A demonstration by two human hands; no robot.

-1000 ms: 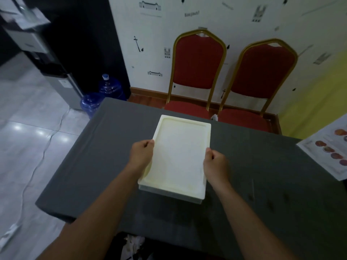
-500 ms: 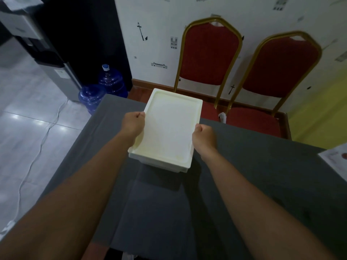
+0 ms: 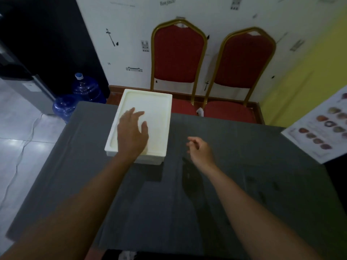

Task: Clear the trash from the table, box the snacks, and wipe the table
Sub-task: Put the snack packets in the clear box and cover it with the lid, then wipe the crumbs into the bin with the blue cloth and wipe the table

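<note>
A white lidded box (image 3: 157,117) rests at the far left part of the grey-clothed table (image 3: 234,166), its far end at the table's far edge. My left hand (image 3: 132,132) lies flat on the lid with fingers spread, holding nothing. My right hand (image 3: 200,149) hovers above the cloth just right of the box, fingers loosely curled and empty. Dark damp-looking marks (image 3: 189,177) show on the cloth below my right hand.
Two red chairs with gold frames (image 3: 178,59) (image 3: 244,64) stand behind the table against the wall. A printed sheet with food pictures (image 3: 323,132) lies at the table's right edge. Blue water bottles (image 3: 82,89) stand on the floor at left. Something crumpled and white (image 3: 127,255) shows below the near edge.
Both hands carried the box toward the table's far edge, then let go of its sides. My left hand now rests flat on the lid and my right hand has drawn away.
</note>
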